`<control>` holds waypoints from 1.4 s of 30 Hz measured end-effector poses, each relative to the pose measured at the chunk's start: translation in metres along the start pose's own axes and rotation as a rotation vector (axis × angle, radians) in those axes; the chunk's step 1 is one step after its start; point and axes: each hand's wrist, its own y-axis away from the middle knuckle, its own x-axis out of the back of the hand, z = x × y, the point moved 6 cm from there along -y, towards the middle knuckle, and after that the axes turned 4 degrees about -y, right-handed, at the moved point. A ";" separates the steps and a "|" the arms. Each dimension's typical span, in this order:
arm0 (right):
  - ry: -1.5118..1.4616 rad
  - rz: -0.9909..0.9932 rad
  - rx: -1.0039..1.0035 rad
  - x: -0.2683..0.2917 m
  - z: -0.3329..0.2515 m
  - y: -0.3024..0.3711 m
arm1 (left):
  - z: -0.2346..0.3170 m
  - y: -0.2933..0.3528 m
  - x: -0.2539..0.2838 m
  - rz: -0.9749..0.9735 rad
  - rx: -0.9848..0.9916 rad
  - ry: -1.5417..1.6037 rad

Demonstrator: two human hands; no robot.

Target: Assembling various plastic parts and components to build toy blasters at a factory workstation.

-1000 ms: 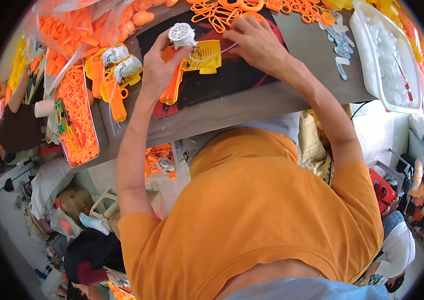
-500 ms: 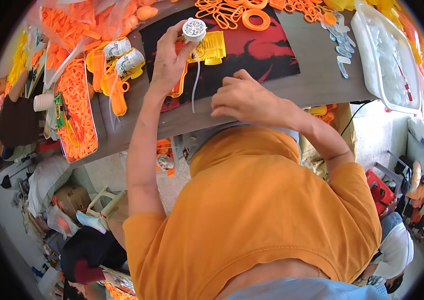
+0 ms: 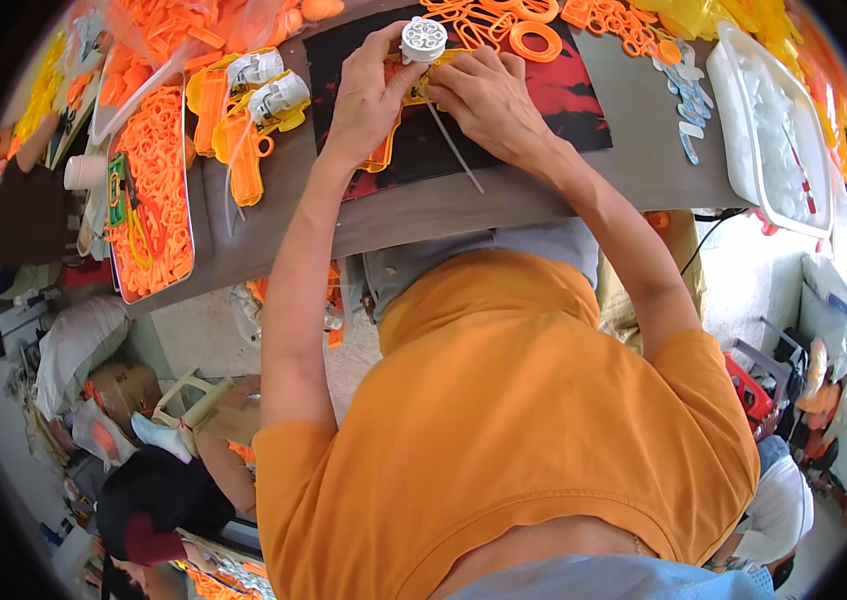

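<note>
My left hand (image 3: pixel 369 95) grips a round white plastic part (image 3: pixel 424 40) with holes in its face, between thumb and fingers. A thin pale tube (image 3: pixel 456 150) hangs below it toward the table's front edge. Close beside it, my right hand (image 3: pixel 489 95) is closed with its fingertips at the upper end of the tube. What those fingertips pinch is hidden. Under both hands lies a yellow and orange toy gun shell (image 3: pixel 381 152), mostly covered, on a black and red mat (image 3: pixel 579 115).
Left of the mat lie yellow-orange toy gun pieces with silvery parts (image 3: pixel 279 97). A tray of orange pieces (image 3: pixel 191 235) carries green-handled cutters (image 3: pixel 118 190). Orange rings (image 3: pixel 536 42) lie at the back, pale blue strips (image 3: pixel 689 110) to the right, beside a white bin (image 3: pixel 744 150).
My right hand has moved up and left from the table's front edge to the white part. The tube, which hung straight down, now slants to the right.
</note>
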 end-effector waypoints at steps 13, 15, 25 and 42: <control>-0.419 0.146 -0.443 -0.012 0.025 0.000 | -0.001 0.000 0.002 0.035 -0.027 -0.066; -0.392 0.070 -0.518 -0.011 0.025 0.000 | -0.003 0.000 0.001 0.019 0.007 0.010; -0.168 0.002 -0.197 0.015 0.019 0.005 | 0.001 -0.001 0.004 0.038 -0.034 -0.085; -0.407 -0.078 -0.085 0.028 -0.001 -0.023 | -0.005 0.004 0.042 -0.115 0.082 0.023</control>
